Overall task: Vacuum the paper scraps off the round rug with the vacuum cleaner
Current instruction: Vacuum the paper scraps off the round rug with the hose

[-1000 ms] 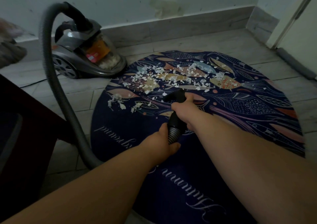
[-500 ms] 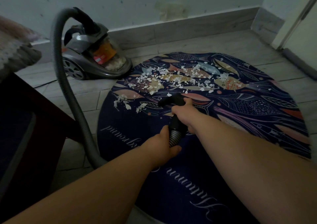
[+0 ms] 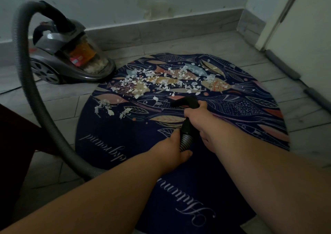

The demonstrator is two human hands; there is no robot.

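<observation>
A round dark blue rug [image 3: 111,144] with fish patterns lies on the tiled floor. White paper scraps [image 3: 157,81] are strewn over its far half, with a smaller cluster [image 3: 105,107] at the left. My right hand [image 3: 196,115] grips the black handle of the vacuum nozzle [image 3: 184,102], whose tip points left just short of the scraps. My left hand [image 3: 176,147] holds the ribbed grey hose [image 3: 185,140] right behind the handle. The grey canister vacuum [image 3: 66,61] stands on the floor at the far left of the rug.
The hose [image 3: 34,90] loops from the canister up, down the left side and under my left arm. A dark piece of furniture [image 3: 16,144] stands at the left. A wall with a skirting board [image 3: 170,29] runs behind; a door [image 3: 304,36] is at the right.
The nozzle tip has stayed near the front edge of the scrap field. The view has shifted a little, and both hands keep their grip.
</observation>
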